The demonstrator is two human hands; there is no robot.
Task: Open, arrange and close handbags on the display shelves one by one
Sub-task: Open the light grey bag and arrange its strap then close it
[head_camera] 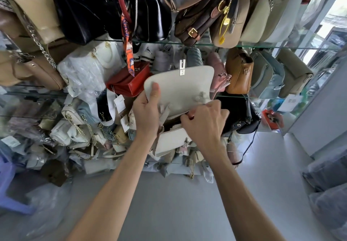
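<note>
I hold a cream white handbag [174, 141] in front of the glass shelves, with its flap [183, 83] lifted up and its silver clasp [182, 70] at the top edge. My left hand [148, 113] grips the flap's left edge, thumb on its inner side. My right hand [203, 122] pinches at the bag's open mouth, fingertips on the dark inner opening [172, 123]. What the fingers pinch is hidden.
Glass shelves [262, 46] are crowded with bags: black ones [90, 10] above, a red bag [129, 83] left of the flap, a tan bag [239, 72] right. A heap of small chain bags [84, 133] lies lower left. Grey floor [178, 199] below; purple stool [9, 188] at left.
</note>
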